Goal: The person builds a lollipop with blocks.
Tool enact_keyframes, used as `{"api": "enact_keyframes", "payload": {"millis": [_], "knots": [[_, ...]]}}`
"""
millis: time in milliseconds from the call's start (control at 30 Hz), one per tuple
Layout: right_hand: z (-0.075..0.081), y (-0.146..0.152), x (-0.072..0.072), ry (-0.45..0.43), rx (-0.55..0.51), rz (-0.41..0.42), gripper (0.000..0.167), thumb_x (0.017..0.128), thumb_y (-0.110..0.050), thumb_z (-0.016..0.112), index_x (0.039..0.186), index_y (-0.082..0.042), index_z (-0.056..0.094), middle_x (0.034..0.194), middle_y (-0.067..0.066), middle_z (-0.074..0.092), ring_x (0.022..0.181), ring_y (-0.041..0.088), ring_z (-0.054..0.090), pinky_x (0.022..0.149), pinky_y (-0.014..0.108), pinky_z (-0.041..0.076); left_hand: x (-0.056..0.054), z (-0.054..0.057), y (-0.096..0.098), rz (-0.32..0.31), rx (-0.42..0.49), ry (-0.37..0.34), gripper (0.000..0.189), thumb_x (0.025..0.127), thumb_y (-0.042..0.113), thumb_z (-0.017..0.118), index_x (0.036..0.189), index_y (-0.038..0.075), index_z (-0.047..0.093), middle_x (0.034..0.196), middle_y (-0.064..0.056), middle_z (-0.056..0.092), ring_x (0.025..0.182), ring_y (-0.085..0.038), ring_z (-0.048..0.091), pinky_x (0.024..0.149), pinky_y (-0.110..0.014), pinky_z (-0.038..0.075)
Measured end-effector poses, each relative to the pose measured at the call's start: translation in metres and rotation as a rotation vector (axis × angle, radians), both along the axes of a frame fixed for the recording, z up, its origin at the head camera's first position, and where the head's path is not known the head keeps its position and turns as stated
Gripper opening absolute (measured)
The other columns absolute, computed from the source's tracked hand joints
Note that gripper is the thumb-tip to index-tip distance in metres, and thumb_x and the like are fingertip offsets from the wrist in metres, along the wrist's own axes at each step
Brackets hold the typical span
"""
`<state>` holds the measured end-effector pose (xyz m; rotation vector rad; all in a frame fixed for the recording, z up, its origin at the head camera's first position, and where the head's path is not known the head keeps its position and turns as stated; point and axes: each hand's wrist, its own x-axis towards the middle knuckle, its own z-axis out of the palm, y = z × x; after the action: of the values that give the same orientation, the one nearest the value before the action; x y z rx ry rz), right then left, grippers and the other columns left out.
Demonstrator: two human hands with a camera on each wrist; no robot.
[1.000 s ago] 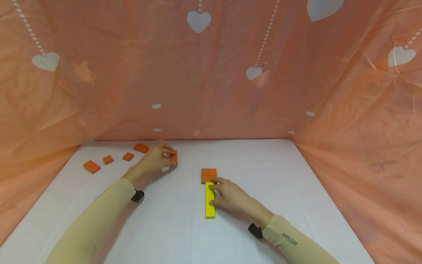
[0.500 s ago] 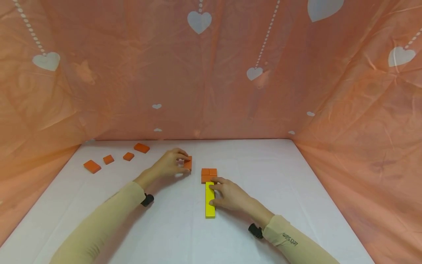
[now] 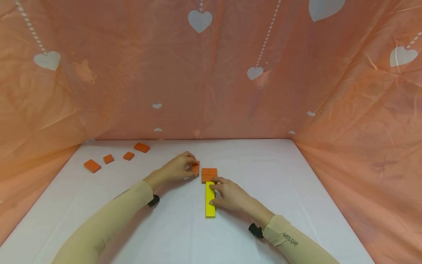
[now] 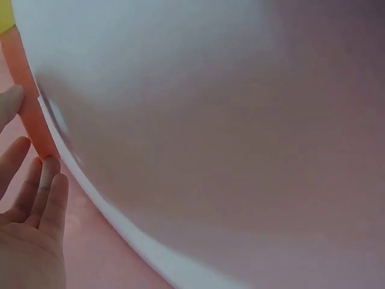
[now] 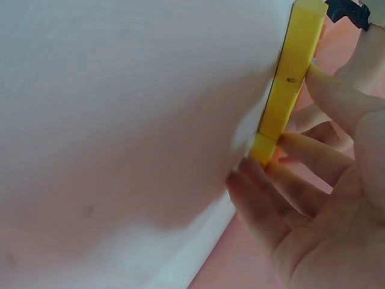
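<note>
One orange block (image 3: 196,169) pinched by the left grip (image 3: 178,167), just beside three joined tiles (image 3: 207,178); two yellow blocks (image 3: 209,195) touched by the relaxed right grip (image 3: 232,195); four orange pieces (image 3: 128,156) scattered left; white tabletop (image 3: 257,168) walled by peach curtain (image 3: 224,99).

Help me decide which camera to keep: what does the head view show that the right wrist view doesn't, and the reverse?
Only the head view shows the four scattered orange blocks and the lettering on the right sleeve.
Only the right wrist view shows a small dark mark on the yellow strip.
Both show the right hand touching that strip, and the left hand.
</note>
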<state>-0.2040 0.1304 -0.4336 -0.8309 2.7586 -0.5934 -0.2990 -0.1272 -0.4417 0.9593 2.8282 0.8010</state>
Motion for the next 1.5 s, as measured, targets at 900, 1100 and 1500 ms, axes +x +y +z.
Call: {"api": "enact_keyframes", "payload": {"millis": [900, 1100, 1500], "knots": [[0.001, -0.001, 0.001, 0.006, -0.004, -0.004, 0.054, 0.093, -0.031, 0.08, 0.137, -0.003, 0.067, 0.156, 0.014, 0.05, 0.141, 0.037, 0.05, 0.114, 0.053, 0.044, -0.003, -0.001, 0.013, -0.012, -0.076, -0.029, 0.042, 0.09, 0.025, 0.084, 0.126, 0.007, 0.072, 0.125, -0.006, 0.061, 0.108, -0.019, 0.062, 0.1, -0.038, 0.055], [0.0, 0.0, 0.0, 0.013, 0.003, 0.0, 0.054, 0.093, -0.032, 0.079, 0.138, -0.004, 0.067, 0.156, 0.014, 0.049, 0.141, 0.038, 0.05, 0.114, 0.054, 0.044, -0.002, 0.0, 0.014, -0.005, -0.075, -0.024, 0.041, 0.09, 0.024, 0.084, 0.126, 0.007, 0.072, 0.124, -0.005, 0.061, 0.107, -0.019, 0.062, 0.1, -0.038, 0.055], [-0.001, -0.001, 0.0, 0.012, 0.003, -0.001, 0.054, 0.093, -0.032, 0.08, 0.137, -0.003, 0.067, 0.156, 0.013, 0.05, 0.141, 0.037, 0.049, 0.114, 0.053, 0.043, -0.001, 0.0, 0.013, -0.017, -0.077, -0.01, 0.041, 0.09, 0.024, 0.084, 0.126, 0.007, 0.072, 0.124, -0.006, 0.061, 0.107, -0.019, 0.062, 0.1, -0.038, 0.055]]}}
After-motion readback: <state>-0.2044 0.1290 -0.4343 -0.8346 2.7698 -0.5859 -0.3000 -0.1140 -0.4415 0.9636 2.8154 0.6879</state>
